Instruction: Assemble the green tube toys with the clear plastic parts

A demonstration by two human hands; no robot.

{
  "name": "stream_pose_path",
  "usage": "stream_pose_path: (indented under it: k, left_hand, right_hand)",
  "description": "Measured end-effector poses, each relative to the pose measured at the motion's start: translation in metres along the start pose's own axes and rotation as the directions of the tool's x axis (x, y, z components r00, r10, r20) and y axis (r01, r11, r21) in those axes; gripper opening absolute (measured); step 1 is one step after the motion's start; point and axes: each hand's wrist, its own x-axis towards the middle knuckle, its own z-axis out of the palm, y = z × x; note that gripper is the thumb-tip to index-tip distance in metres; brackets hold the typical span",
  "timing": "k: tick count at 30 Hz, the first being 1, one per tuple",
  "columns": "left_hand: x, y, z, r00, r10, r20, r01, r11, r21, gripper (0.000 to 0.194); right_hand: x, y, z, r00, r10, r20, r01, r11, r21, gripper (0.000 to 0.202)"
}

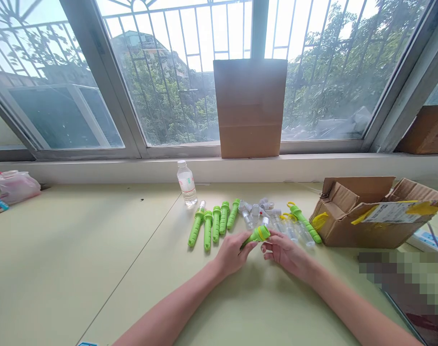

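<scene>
My left hand (235,251) is wrapped around a green plastic tube (259,234) with a yellow ring near its wide end. That wide end points up and to the right, towards my right hand (285,253). The right hand's fingers are apart and loosely bent, with the fingertips close to the tube's rim; whether they touch it I cannot tell. Several similar green ribbed tubes (216,224) lie in a row beyond my left hand. Clear plastic cylinders (291,231) and small whitish caps (255,210) are clustered behind my right hand.
A water bottle (187,182) stands behind the row. Another green tube (305,222) with a yellow loop lies beside an open cardboard box (366,230) at right. A pink plastic bag (15,186) sits far left. Upright cardboard (251,108) leans against the window.
</scene>
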Motion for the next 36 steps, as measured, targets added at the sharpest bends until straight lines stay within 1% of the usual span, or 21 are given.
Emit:
stream_pose_path:
  k: [6, 12, 18, 21, 24, 26, 28, 30, 33, 36]
  left_hand:
    - [0.0, 0.001, 0.0, 0.998, -0.057, 0.038, 0.059, 0.995, -0.075, 0.03]
    - [0.0, 0.001, -0.002, 0.992, -0.101, 0.076, 0.107, 0.991, -0.079, 0.035]
    - [0.0, 0.005, -0.006, 0.989, -0.095, 0.111, 0.105, 0.991, -0.086, 0.038]
    - [0.001, 0.006, -0.006, 0.989, -0.101, 0.108, 0.109, 0.991, -0.076, 0.038]
    - [0.003, 0.004, -0.002, 0.982, -0.177, 0.069, 0.181, 0.982, -0.062, 0.039]
    - [0.004, 0.002, 0.001, 0.968, -0.251, -0.002, 0.25, 0.967, -0.044, 0.04]
    - [0.004, 0.0, 0.004, 0.953, -0.293, -0.076, 0.294, 0.956, 0.001, 0.043]
    - [0.003, 0.0, 0.007, 0.95, -0.288, -0.12, 0.298, 0.952, 0.076, 0.043]
    - [0.0, 0.0, 0.01, 0.964, -0.232, -0.134, 0.253, 0.951, 0.178, 0.041]
    - [-0.004, -0.004, 0.015, 0.979, -0.148, -0.139, 0.176, 0.959, 0.222, 0.029]
  right_hand:
    - [-0.001, 0.001, 0.001, 1.0, -0.001, -0.01, 0.001, 1.0, -0.002, 0.014]
    - [-0.003, -0.001, 0.006, 1.0, -0.011, -0.012, 0.011, 1.0, 0.003, 0.022]
    - [-0.005, -0.003, 0.009, 1.0, -0.004, -0.005, 0.004, 1.0, -0.001, 0.025]
    - [-0.004, -0.002, 0.008, 1.0, -0.001, -0.014, 0.001, 1.0, 0.005, 0.027]
    - [-0.002, -0.001, 0.005, 0.998, 0.003, -0.06, -0.001, 0.999, 0.037, 0.03]
    - [0.0, -0.001, 0.004, 0.996, 0.007, -0.088, -0.002, 0.998, 0.059, 0.032]
    - [0.001, 0.0, 0.003, 0.995, 0.01, -0.099, -0.002, 0.997, 0.079, 0.031]
    - [0.001, 0.0, 0.002, 0.994, 0.013, -0.105, -0.002, 0.994, 0.105, 0.031]
    - [0.0, 0.0, 0.002, 0.993, 0.027, -0.111, -0.012, 0.991, 0.134, 0.03]
    - [-0.001, 0.0, 0.002, 0.994, 0.036, -0.106, -0.022, 0.991, 0.129, 0.027]
